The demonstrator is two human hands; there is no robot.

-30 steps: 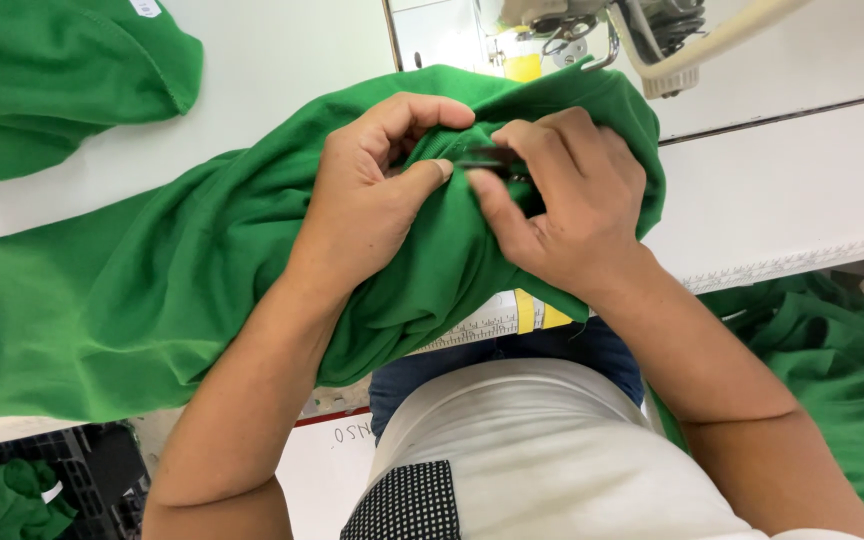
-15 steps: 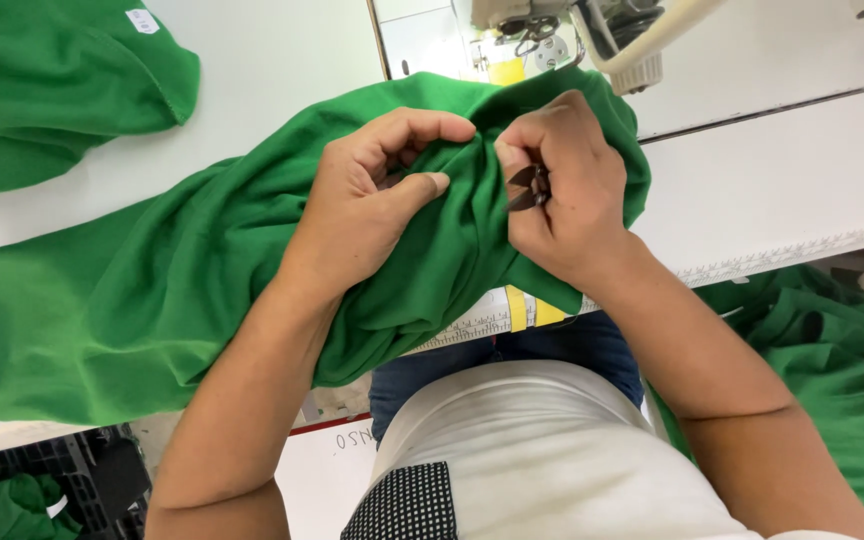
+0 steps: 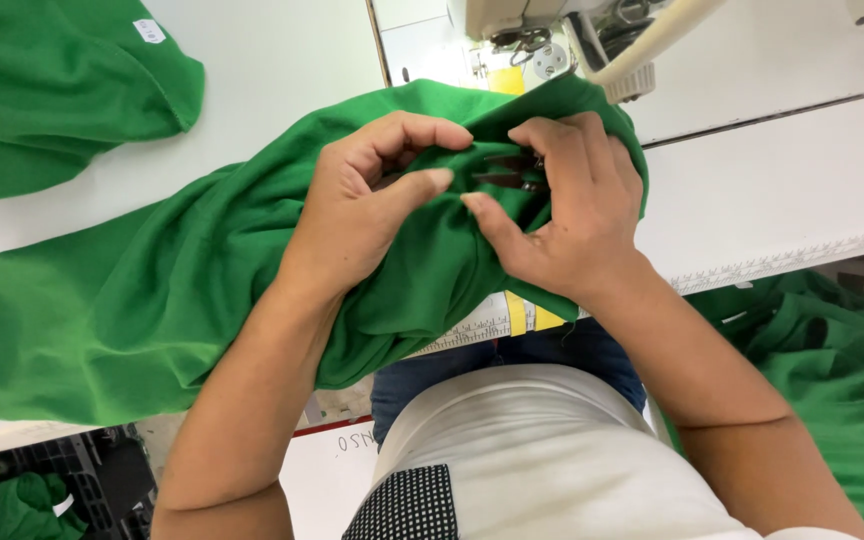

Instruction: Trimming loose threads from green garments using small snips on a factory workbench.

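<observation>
A green knit garment lies bunched across the white table and hangs over its front edge. My left hand pinches a fold of this fabric near the top of the heap, fingers curled. My right hand grips the cloth just to the right and holds small dark thread snips with their tips against the fabric between the two hands. The thumbs nearly touch. Most of the snips are hidden under my fingers.
A sewing machine head stands at the back, just beyond the hands. Another green garment lies at the far left. More green cloth is piled at lower right, and some sits in a dark crate below left.
Both hands have shifted slightly along the fold and spread a little apart. The snips between the right fingers show more clearly now. The garment itself has barely moved.
</observation>
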